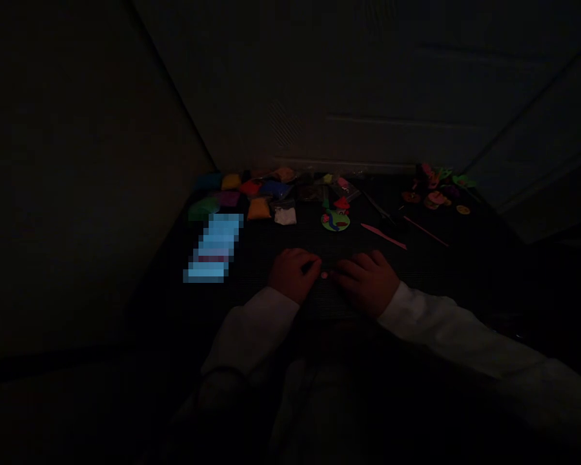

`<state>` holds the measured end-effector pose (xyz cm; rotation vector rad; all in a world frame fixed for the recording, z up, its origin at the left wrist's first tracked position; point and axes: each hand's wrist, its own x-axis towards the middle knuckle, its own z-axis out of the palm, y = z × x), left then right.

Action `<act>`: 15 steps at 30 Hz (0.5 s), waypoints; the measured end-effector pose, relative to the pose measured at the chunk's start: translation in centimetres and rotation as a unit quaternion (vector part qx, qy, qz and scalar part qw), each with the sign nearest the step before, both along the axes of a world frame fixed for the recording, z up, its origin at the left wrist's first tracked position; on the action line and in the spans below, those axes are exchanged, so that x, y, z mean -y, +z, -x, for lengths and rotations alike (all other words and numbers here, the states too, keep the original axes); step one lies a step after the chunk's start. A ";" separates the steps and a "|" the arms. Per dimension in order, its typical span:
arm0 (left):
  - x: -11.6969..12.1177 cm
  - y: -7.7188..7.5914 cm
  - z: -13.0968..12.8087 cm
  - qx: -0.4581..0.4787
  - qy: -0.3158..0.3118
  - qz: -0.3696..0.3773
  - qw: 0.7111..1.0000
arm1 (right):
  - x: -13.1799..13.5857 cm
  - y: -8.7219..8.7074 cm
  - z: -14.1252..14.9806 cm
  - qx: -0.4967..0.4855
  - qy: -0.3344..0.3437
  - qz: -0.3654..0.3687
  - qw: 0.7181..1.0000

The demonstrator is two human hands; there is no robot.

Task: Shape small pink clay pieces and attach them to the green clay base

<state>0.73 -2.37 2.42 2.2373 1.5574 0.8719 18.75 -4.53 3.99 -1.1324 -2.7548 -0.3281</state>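
Note:
The light is very dim. A small round pinkish piece (324, 275), which looks like modelling clay, lies on the dark table between my two hands. My left hand (295, 274) is closed, its thumb and forefinger meeting in a pinch right beside that piece. Opposite it, my right hand (366, 279) has its fingers bent and pressed together, the tips close to the piece's right side. Whether either hand touches it, I cannot tell. Just beyond the hands is a round green clay disc (336, 221) with a blue winding strip and a little red-topped house (341, 205).
A pink flat modelling tool (384, 236) and a thin pink stick (426, 230) lie to the right, near dark scissors (380, 210). Bags of coloured clay (259, 208) line the back left. A lit, blurred phone screen (215, 248) is at left. Colourful small figures (436, 199) crowd the back right.

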 end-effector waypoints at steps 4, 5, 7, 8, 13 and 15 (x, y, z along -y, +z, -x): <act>0.0 0.0 0.1 0.008 0.002 0.003 1.000 | 0.1 -0.3 -0.2 -0.026 -0.019 0.009 0.999; 0.0 0.0 0.2 0.012 0.006 0.005 1.000 | 0.1 -0.4 -0.3 -0.041 -0.028 0.014 0.999; 0.0 0.0 0.4 0.019 0.014 0.011 1.000 | 0.0 -0.6 -0.6 -0.083 -0.039 0.030 0.995; 0.0 0.0 0.5 0.022 0.019 0.014 0.999 | -0.1 -0.6 -0.9 -0.111 -0.041 0.043 0.992; 0.1 0.5 0.6 0.064 0.024 0.014 0.998 | -0.9 -0.4 -1.8 -0.348 -0.050 0.142 0.925; 0.1 0.7 0.5 0.088 0.019 0.000 0.996 | -1.3 -0.3 -1.8 -0.437 -0.054 0.190 0.877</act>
